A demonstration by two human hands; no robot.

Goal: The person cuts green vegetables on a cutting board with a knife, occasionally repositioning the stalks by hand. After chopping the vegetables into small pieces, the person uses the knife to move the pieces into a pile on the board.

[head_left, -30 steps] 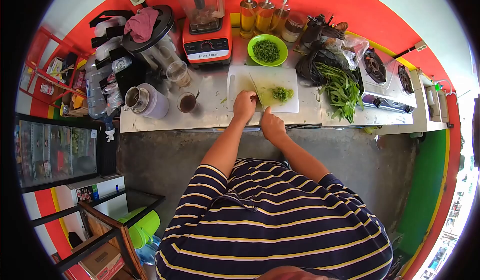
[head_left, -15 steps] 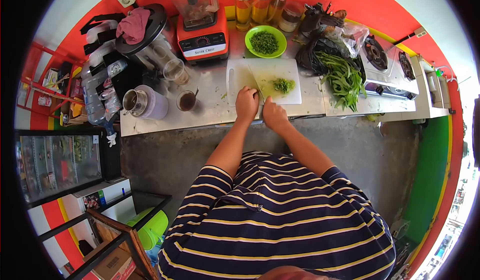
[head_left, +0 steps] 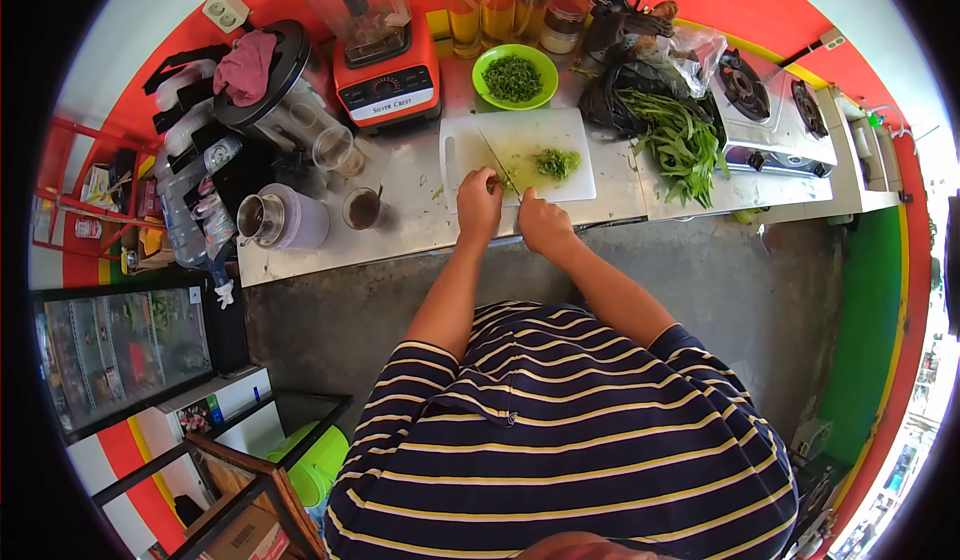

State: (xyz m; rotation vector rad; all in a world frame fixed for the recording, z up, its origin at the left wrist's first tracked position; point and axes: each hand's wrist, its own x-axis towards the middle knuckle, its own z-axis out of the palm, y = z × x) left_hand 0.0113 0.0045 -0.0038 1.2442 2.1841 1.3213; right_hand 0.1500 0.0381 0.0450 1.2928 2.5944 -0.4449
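A white cutting board [head_left: 462,132] lies on the metal counter, with a small heap of chopped greens [head_left: 556,164] on its right part. My right hand [head_left: 545,224] is closed around a knife at the board's front edge; the knife's thin blade [head_left: 494,152] slants up and left across the board. Just left of the blade, my left hand [head_left: 480,200] has its fingers curled together at the board, pinching something small and dark green that I cannot make out. Behind the board stands a lime green bowl [head_left: 546,88] full of cut greens.
Leafy greens [head_left: 682,150] and a black bag [head_left: 606,102] lie right of the board, before a gas stove [head_left: 775,120]. A red blender [head_left: 388,85] stands back left. Nearer are a glass of brown drink [head_left: 362,209] and a metal-mouthed jug [head_left: 298,222]. Oil bottles [head_left: 498,18] stand behind the bowl.
The view has shifted slightly, moving the counter items left and up. The knife blade now shows more clearly, and my left hand has tilted, showing the fingertips and what they pinch.
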